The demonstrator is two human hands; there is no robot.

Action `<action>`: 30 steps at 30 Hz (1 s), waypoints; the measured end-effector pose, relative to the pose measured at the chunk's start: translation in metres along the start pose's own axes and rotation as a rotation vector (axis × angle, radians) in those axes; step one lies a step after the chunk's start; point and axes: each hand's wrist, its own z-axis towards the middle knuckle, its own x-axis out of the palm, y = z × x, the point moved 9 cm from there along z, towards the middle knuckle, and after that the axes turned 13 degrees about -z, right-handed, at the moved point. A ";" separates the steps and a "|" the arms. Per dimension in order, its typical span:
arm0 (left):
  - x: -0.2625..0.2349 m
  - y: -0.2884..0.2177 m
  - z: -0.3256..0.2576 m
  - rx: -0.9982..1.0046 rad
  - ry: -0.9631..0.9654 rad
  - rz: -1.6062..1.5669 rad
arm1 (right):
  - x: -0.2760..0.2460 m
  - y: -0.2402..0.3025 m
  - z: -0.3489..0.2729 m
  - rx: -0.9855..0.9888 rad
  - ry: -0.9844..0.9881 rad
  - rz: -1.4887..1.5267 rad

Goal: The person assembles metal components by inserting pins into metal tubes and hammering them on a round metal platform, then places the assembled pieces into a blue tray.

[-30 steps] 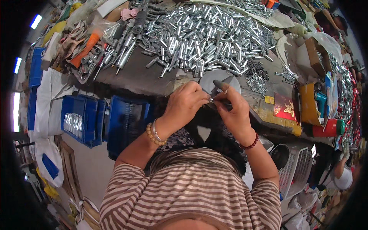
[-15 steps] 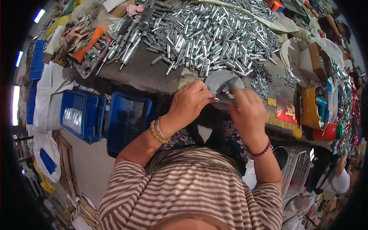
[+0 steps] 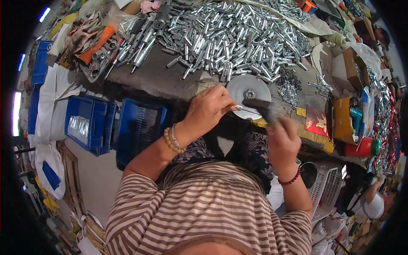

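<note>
left hand (image 3: 209, 111) pinches metal pin (image 3: 245, 110) | round disc (image 3: 248, 95) behind (tube pile (image 3: 238, 34) beyond)

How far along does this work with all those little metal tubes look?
Done: cannot tell; no separate finished batch shows. In hand: the left hand holds a thin silver metal pin over a round grey metal disc, while the right hand grips a dark tool. Left: a large heap of shiny silver metal tubes covers the bench.

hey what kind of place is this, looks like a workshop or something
Most likely a small metal-parts assembly workshop. A big heap of shiny metal tubes covers the workbench, blue plastic crates stand below it, and the left hand holds a thin metal rod by a round metal disc.
</note>
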 end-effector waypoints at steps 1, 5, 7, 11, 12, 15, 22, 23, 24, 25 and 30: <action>-0.001 -0.001 0.001 0.023 -0.012 0.008 | 0.016 0.001 -0.005 -0.036 0.108 -0.052; 0.002 -0.001 0.005 0.018 -0.007 0.020 | 0.025 -0.001 0.002 -0.038 0.223 -0.064; 0.003 -0.003 0.005 -0.011 0.024 0.019 | 0.024 -0.007 0.001 0.055 0.298 0.017; 0.003 -0.007 -0.001 0.058 0.006 0.064 | 0.043 -0.028 0.015 0.108 0.371 0.015; 0.001 -0.008 -0.004 0.009 -0.002 0.023 | 0.042 -0.030 0.015 0.115 0.344 -0.006; 0.002 -0.005 -0.004 -0.055 -0.003 -0.012 | 0.032 -0.017 0.020 -0.033 0.184 -0.286; -0.002 -0.005 -0.005 -0.061 0.000 -0.040 | 0.040 0.006 -0.009 0.074 0.286 -0.103; -0.002 -0.006 -0.005 -0.059 0.000 -0.040 | 0.039 0.005 -0.009 0.075 0.284 -0.104; -0.003 -0.006 -0.006 -0.076 -0.019 -0.078 | 0.044 0.003 -0.011 0.117 0.361 0.004; -0.004 -0.005 -0.008 -0.095 -0.037 -0.116 | 0.050 0.002 -0.015 0.159 0.439 0.114; 0.000 -0.002 -0.038 -0.213 -0.265 -0.175 | 0.076 -0.004 -0.037 0.352 0.594 0.438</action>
